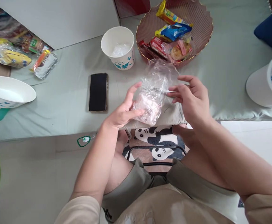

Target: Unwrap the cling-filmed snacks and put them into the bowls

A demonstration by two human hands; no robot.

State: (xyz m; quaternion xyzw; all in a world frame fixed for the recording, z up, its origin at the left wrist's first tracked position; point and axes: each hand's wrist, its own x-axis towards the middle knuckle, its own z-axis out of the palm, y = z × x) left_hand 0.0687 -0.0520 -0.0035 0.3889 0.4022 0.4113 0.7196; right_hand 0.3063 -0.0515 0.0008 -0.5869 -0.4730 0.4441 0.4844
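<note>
- Middle of the frame: I've got the left hand (124, 112) curled around the crinkled clear bag (152, 101), thumb and fingers wrapping its lower left side, something pinkish-white inside.
- Right hand (194, 99), right of centre: fingers drawn narrow, tips at the bag's right side; whether they truly pinch the plastic, I can't tell.
- Watch the front edge! The bag's lower end sits right by the edge of the green cloth (229, 77), both forearms reaching over it.
- Tight up top: the bag's loose end overlaps the near rim of the pink ribbed bowl (201, 28), snack packets (176, 31) inside; I can't tell if they touch.
- Upper centre, the paper tub (126, 60) stands just beside that bowl, crumpled clear plastic (120, 49) in it.
- Left of the hands lies the phone (98, 92), flat, cloth showing between it and my left fingers.
- Widest room is to the right: a broad stretch of cloth runs from the bowl to the white bin (257, 85) at the frame's right edge.
</note>
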